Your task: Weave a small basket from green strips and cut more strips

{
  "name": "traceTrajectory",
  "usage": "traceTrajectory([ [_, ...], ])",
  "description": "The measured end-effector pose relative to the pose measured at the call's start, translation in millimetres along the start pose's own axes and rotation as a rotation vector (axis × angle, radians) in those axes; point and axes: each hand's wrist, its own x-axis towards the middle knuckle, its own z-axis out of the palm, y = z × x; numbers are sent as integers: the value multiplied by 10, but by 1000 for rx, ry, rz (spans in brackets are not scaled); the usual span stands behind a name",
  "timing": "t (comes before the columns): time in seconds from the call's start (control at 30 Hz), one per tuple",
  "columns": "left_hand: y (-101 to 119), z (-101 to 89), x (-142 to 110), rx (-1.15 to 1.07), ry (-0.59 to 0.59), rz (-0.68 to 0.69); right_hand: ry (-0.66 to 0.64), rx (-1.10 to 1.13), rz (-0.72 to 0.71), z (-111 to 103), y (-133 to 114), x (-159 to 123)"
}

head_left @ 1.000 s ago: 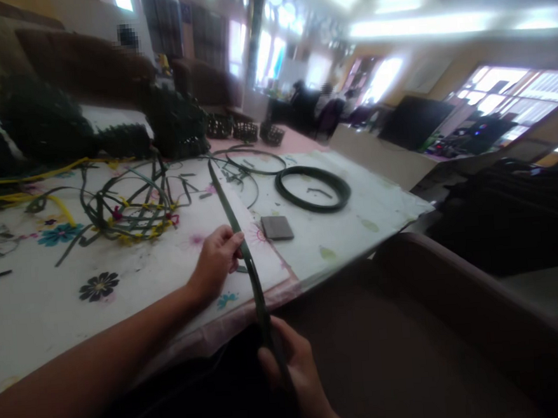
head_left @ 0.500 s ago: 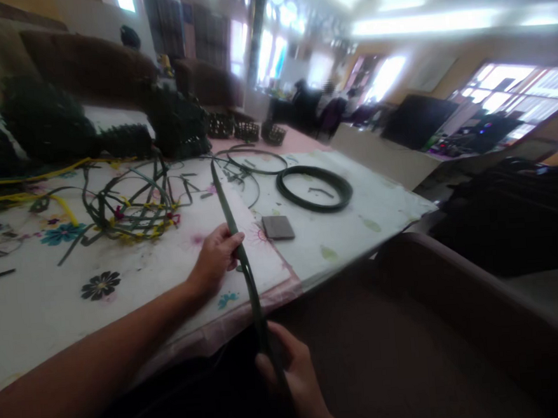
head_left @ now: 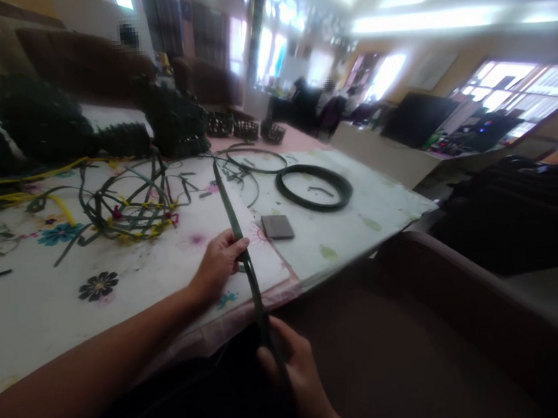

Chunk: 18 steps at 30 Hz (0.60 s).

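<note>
Dark green flat strips [head_left: 229, 203], bunched lengthwise, run from the tabletop down past its front edge. My left hand [head_left: 223, 260] pinches them midway, thumb on top, above the table. Lower, off the table edge, my right hand [head_left: 294, 364] is closed round the same strips; their lower end is lost in the dark. Left of my left hand lies a loose, unfinished woven frame [head_left: 130, 210] of green strips with yellow and pink ties. A small grey square block [head_left: 277, 227] lies to the right of the strips, with a coil of green strip [head_left: 314, 188] behind it.
Dark green woven bundles [head_left: 172, 114] and small woven baskets [head_left: 246, 130] stand along the back of the flowered table [head_left: 138, 314]. Yellow strips [head_left: 24, 196] lie at the left. A brown chair [head_left: 437, 287] is at the right. People sit in the far background.
My left hand has slid slightly down and right along the strips. My right hand stays almost in place, still holding them.
</note>
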Motion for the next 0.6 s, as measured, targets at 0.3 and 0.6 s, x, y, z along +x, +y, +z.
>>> traceTrajectory([
  [0.3,20,-53,65,-35,17,-15,-7,-37,23,-25,87,-84],
  [0.6,-52,-8,24,-22,-59,-18,10,-6,13,-36,60,-28],
])
